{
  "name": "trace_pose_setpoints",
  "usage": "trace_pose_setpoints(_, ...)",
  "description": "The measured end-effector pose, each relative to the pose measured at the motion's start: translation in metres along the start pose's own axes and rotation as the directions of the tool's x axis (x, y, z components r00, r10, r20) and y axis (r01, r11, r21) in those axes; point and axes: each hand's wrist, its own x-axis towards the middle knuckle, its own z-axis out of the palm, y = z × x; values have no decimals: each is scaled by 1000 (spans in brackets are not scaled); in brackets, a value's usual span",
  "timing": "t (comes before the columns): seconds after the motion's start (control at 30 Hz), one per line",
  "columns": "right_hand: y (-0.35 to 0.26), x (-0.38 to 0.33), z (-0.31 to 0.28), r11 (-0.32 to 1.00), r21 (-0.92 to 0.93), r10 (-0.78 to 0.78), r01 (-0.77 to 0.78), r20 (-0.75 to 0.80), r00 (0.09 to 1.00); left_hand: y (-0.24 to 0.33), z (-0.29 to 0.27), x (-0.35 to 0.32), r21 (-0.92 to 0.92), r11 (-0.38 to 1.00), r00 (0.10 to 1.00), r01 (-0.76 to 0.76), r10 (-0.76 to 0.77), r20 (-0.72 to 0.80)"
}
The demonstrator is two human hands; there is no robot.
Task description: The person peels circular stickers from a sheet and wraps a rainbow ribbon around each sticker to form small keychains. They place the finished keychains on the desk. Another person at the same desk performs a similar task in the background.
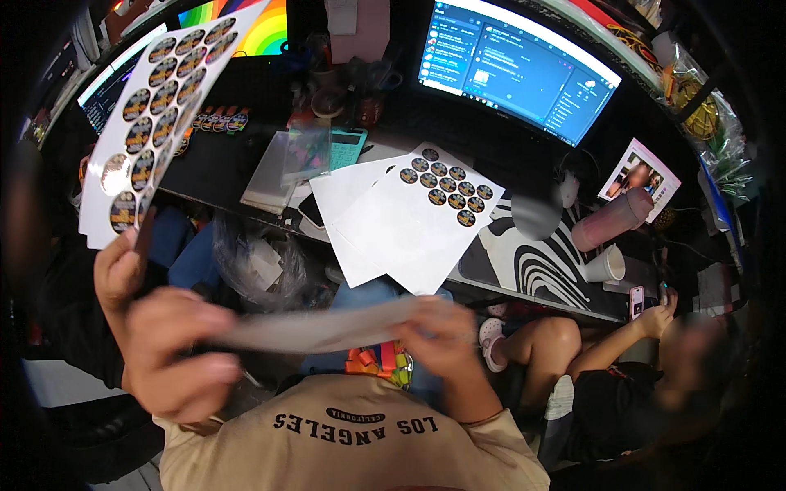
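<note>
While pinched between both hands [315, 348]: thin, blurred, pale sheet [327, 329], edge-on.

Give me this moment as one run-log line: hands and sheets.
left hand: grips sheet edge | right hand: grips same sheet | raised sticker sheet: held by another hand | desk: more sticker sheets

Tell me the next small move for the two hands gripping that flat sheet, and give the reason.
Probably lower the sheet forward onto the white sticker sheets on the desk. The left hand and right hand pinch its opposite ends and hold it level just short of that pile, whose top sheet has only a few round stickers left.
</note>
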Motion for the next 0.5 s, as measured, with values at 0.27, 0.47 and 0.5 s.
trace_pose_setpoints(0.27, -54, -1, -106, 921, -347, -383, 177, -721, 578, -14, 125, -73, -699, 381, 590, 606, -804, 73)
trace_pose_setpoints(0.47, 11, 12, -98, 783, -622, -137, -14, -195, 971, -22, 245, -119, -743, -214, 179, 634, -894, 411)
trace_pose_setpoints(0.5, 32, 11, -89, 805, -593, -118, -9, -175, 977, -23, 254, -122, -779, -193, 207, 596, -901, 381)
